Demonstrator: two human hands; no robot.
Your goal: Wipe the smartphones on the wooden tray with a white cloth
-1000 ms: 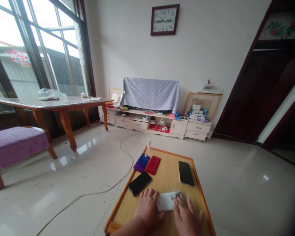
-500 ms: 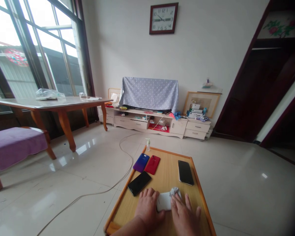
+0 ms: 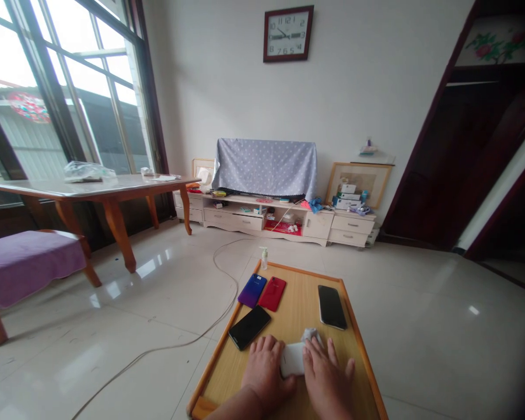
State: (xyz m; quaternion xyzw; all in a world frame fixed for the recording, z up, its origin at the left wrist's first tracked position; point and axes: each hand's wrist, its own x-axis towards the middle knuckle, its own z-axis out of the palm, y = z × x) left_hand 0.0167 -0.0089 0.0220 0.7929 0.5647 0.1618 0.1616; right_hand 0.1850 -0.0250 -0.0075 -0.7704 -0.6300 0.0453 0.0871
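Note:
A white phone point(image 3: 293, 359) lies on a small wooden table point(image 3: 303, 315), partly hidden by both hands. My left hand point(image 3: 265, 370) is wrapped round the phone's left end, thumb on the near side and fingers on the far side. At its right end, my right hand point(image 3: 326, 373) presses a crumpled whitish wipe point(image 3: 310, 334) against it, the outer fingers spread. A black phone point(image 3: 249, 327) lies just beyond my left hand. Farther off are a blue-purple phone point(image 3: 252, 290) and a red phone point(image 3: 272, 293) side by side. Another dark phone point(image 3: 332, 307) lies at the right.
A small clear pump bottle point(image 3: 263, 258) stands at the table's far left corner. A cable point(image 3: 179, 343) runs over the tiled floor at left. A large table point(image 3: 126, 185) and a purple-covered seat point(image 3: 30, 262) stand left. A low cabinet point(image 3: 234, 220) lines the wall.
My right hand has shifted slightly on the white phone, with the wipe under its fingers. My left hand keeps its grip. The view has moved a little.

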